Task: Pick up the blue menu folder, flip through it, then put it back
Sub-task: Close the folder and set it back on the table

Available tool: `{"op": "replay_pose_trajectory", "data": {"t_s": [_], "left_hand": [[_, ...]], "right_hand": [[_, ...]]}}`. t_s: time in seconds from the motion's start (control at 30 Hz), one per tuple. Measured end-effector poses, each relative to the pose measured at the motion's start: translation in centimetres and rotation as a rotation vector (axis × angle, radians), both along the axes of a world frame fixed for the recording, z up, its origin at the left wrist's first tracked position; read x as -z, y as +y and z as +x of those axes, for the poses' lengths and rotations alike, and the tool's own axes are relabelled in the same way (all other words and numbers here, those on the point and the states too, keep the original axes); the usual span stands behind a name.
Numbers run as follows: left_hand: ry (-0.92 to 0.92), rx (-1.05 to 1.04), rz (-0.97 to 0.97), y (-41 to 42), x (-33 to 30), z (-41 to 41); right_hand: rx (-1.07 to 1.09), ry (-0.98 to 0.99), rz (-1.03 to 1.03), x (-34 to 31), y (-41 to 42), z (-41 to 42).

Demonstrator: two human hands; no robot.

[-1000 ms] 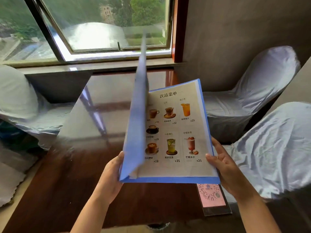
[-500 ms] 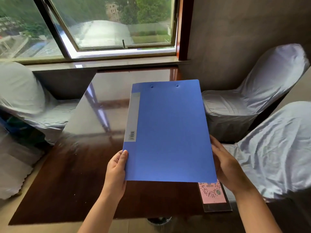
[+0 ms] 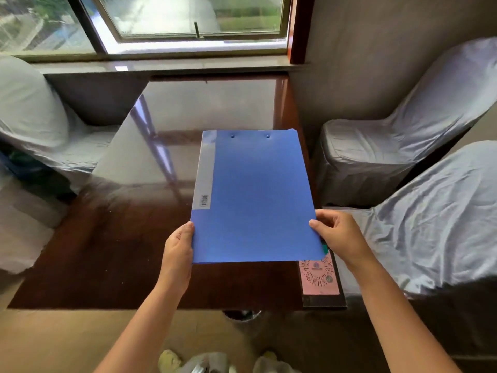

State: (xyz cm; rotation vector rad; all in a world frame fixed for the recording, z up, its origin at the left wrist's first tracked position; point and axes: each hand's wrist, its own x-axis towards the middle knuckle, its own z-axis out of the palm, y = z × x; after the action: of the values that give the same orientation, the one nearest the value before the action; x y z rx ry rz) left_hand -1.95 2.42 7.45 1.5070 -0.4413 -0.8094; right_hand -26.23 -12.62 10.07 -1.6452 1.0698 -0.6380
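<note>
Over the glossy brown table (image 3: pixel 113 251) you hold the closed blue menu folder (image 3: pixel 255 195), cover up, between your two hands. Your left hand (image 3: pixel 176 251) grips its near left edge, and your right hand (image 3: pixel 338 235) pinches its near right edge. A pink QR-code card (image 3: pixel 320 278) lies just under the folder's near right corner.

Two bare forearms, no sleeves, left hand (image 3: pixel 177 249) and right hand (image 3: pixel 340 235) ungloved
</note>
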Motion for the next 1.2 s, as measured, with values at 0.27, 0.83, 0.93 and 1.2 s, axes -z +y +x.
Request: {"op": "replay_pose_trajectory", "data": {"t_s": [0.27, 0.83, 0.93, 1.2], "left_hand": [[-0.066, 0.124, 0.231, 2.0, 5.7, 1.4], [-0.495, 0.281, 0.527, 2.0, 11.9, 3.8], [-0.574, 0.226, 0.564, 1.5, 12.1, 3.5], [-1.042, 0.363, 0.448, 2.7, 11.0, 2.2]], "right_hand": [[0.059, 0.352, -0.071, 7.1, 1.4, 2.3], [0.063, 0.871, -0.277, 14.5, 2.7, 4.6], [0.052, 0.905, -0.297, 14.8, 2.9, 4.4], [-0.156, 0.860, -0.655, 13.4, 4.6, 3.2]]}}
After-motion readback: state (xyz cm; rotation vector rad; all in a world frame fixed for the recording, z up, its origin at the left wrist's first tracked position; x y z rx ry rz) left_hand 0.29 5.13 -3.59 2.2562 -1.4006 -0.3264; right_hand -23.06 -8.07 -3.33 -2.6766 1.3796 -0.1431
